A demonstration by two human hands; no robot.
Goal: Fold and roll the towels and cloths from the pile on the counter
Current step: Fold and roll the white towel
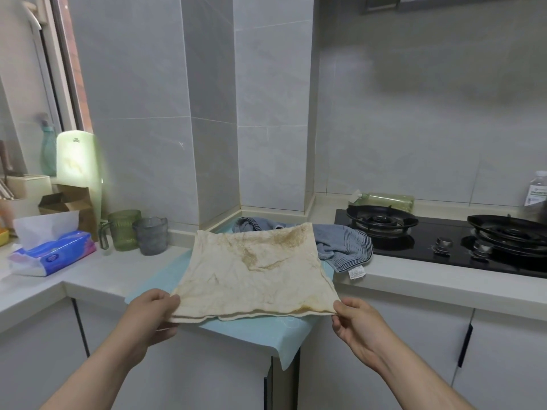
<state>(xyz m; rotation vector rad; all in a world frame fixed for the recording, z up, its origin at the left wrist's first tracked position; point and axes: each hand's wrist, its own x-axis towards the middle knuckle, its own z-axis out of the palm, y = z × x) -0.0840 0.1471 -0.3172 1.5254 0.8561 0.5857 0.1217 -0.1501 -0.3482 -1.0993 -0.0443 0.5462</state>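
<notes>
Your left hand (pixel 154 309) and right hand (pixel 352 321) each pinch a near corner of the stained cream cloth (pixel 254 267). It lies doubled on the blue mat (pixel 254 329) at the corner of the surface (pixel 97 270).

Risks: an uneven pull would likely skew the two layers, and their near edges already sit slightly out of line. The far edge meets the striped towel (pixel 343 244) and may drag it. The mat overhangs the surface and may slide.

Writing: the towel's tag (pixel 356 273), tissue pack (pixel 56 255) and bottle (pixel 537 190) all carry print, none of it legible.
</notes>
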